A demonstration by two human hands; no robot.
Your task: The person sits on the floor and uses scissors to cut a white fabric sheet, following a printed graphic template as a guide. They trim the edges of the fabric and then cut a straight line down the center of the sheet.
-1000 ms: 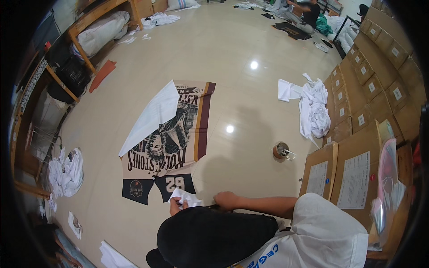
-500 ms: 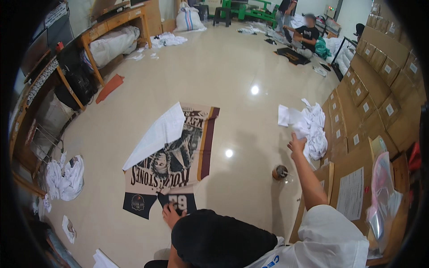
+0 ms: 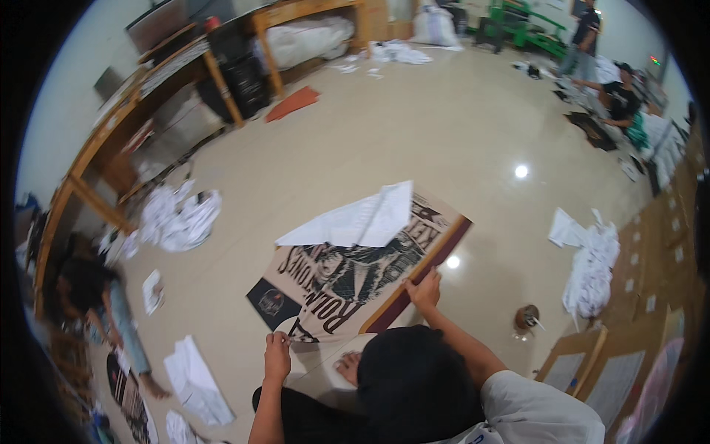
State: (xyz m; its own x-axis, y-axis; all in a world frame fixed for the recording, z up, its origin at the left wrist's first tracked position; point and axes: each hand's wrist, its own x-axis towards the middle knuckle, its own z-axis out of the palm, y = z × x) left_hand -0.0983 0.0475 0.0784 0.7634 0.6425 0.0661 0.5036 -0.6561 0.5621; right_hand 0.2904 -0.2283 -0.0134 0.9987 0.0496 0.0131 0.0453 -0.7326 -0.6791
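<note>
A beige printed fabric panel with dark lettering and a maroon and yellow stripe lies on the floor ahead of me. Its white back side shows where the far part is folded over. At the near left corner, my left hand pinches the panel's edge beside a dark patch. The fingers of my right hand are closed on the maroon border at the right side. A bare foot rests on the floor between my hands, close to the near edge.
White cloth heaps lie left and right. A drink cup stands near cardboard boxes on the right. One person sits at the left beside a white sheet; others are far right. Wooden tables line the back left.
My right hand has come back from the white cloth pile at the right to the panel's striped border. My left hand now lifts the near corner. The view has turned left.
</note>
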